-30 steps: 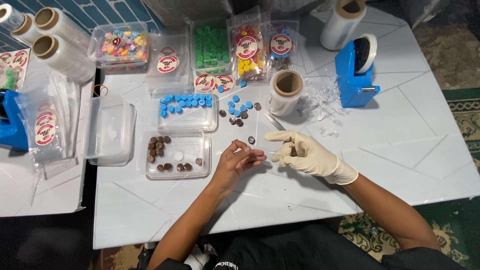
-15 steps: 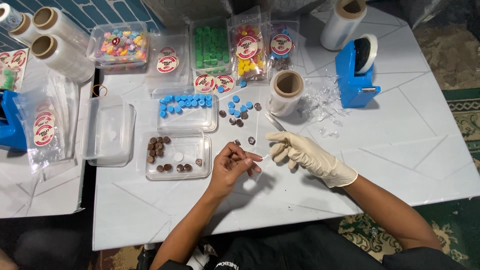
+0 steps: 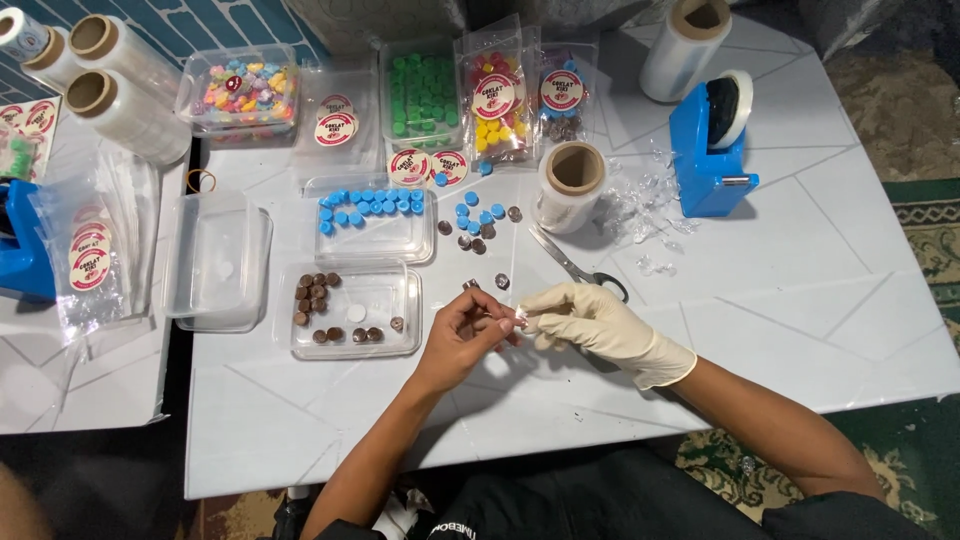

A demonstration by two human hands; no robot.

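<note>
Both hands have closed together since earlier: my bare left hand (image 3: 462,335) and gloved right hand (image 3: 585,322) pinch a small wrapped piece (image 3: 518,318) in their fingers, above the table (image 3: 800,300) near the scissors (image 3: 575,268).

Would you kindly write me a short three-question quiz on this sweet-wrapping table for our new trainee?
1. True or false: the right hand wears a pale glove.
2. What colour are the pieces in the tray beside the left hand?
3. The scissors lie: A) beside the film roll; B) inside the blue tape dispenser.

Key: 1 true; 2 brown, plus one white; 3 A.
</note>
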